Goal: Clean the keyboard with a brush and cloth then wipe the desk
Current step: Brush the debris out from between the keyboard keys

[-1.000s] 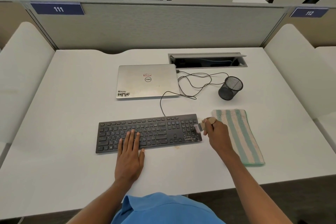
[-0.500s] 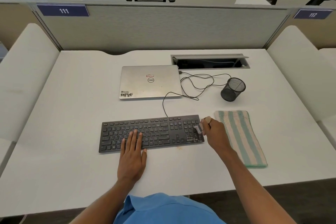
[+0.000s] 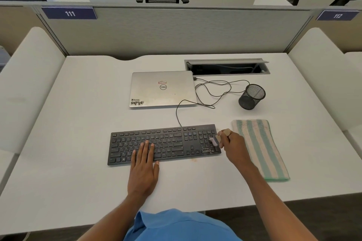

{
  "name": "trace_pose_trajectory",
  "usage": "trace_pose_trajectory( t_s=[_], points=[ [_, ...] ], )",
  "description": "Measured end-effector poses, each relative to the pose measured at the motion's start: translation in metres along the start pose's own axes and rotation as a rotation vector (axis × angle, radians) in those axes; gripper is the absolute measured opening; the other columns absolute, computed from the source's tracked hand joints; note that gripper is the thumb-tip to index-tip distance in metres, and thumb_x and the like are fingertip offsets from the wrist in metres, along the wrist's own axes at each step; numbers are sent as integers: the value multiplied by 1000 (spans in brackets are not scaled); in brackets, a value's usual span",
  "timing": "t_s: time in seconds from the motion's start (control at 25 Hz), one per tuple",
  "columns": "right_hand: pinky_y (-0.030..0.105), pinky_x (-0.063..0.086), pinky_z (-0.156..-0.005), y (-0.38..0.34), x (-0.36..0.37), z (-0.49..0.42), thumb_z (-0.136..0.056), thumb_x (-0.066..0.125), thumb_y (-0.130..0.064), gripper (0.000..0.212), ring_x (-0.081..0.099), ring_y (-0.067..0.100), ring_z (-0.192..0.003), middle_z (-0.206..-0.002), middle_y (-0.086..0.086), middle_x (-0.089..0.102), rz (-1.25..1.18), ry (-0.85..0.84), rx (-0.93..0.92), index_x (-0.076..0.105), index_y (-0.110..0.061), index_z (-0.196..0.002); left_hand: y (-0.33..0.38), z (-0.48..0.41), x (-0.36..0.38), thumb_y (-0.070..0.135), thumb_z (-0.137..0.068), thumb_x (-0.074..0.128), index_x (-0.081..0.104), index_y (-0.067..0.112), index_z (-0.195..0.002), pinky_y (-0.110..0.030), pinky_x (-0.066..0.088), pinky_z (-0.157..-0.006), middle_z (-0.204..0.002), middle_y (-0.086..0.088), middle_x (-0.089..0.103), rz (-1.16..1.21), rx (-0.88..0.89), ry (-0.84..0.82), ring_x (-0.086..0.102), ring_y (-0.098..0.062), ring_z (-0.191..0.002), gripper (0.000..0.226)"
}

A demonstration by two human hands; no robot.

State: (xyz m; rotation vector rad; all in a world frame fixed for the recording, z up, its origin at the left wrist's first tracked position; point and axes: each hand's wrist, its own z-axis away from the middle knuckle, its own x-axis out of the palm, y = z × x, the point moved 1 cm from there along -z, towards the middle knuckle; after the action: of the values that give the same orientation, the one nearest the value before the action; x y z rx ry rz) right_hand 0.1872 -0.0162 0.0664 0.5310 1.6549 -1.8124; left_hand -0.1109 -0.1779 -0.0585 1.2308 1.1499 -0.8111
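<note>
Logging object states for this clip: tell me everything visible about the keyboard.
The keyboard is flat, black, full-size with a number pad, plastic by its look, lying level on the white desk nearer than the closed laptop. A thin black cable leaves its back edge. The left hand rests flat on its middle keys; the right hand holds a small brush against the number pad, whose lower keys look dusty.

Bright, even light; warped edges.
</note>
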Motion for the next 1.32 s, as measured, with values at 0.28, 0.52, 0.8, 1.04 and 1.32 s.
trace_pose_trajectory(
  t_s=[0.28,0.52,0.8,1.04,1.32],
  points=[
    [37,50,-64,9,-10,7,-106,45,-22,34,58,11,-57,-61,3,67,-4,-50,32,68,-9,-84,0,0,-1,37,-107,31,15,14,-169,-51,9,-131,-178,-5,9,-3,-4,-2,3,-21,-164,68],
    [21,45,-61,10,-11,14,-106,47,-22,38,55,-1,-53,-60,0,65,-64,7,44,67,-5,-79,0,0,-1,37,-107,31,14,14,-169,-52,9,-131,-178,-5,9,7,-2,2,3,-22,-164,68],
    [33,48,-64,13,-16,10,-106,47,-24,37,55,3,-55,-61,1,66,-65,37,48,65,-7,-78,1,0,0,37,-107,30,15,14,-169,-52,9,-131,-178,-5,10,7,-1,1,3,-22,-164,68],
    [40,51,-64,11,-11,24,-106,45,-20,38,60,0,-57,-61,6,65,-2,-17,25,64,-4,-78,1,0,-1,36,-107,32,16,14,-169,-52,10,-131,-177,-5,10,10,-2,4,4,-21,-164,68],
    [35,49,-59,13,5,30,-106,45,-28,36,54,7,-53,-62,1,65,-39,37,23,65,-11,-82,0,1,0,37,-106,32,16,14,-169,-51,8,-131,-178,-5,10,-3,-2,2,4,-21,-164,68]
  ],
)
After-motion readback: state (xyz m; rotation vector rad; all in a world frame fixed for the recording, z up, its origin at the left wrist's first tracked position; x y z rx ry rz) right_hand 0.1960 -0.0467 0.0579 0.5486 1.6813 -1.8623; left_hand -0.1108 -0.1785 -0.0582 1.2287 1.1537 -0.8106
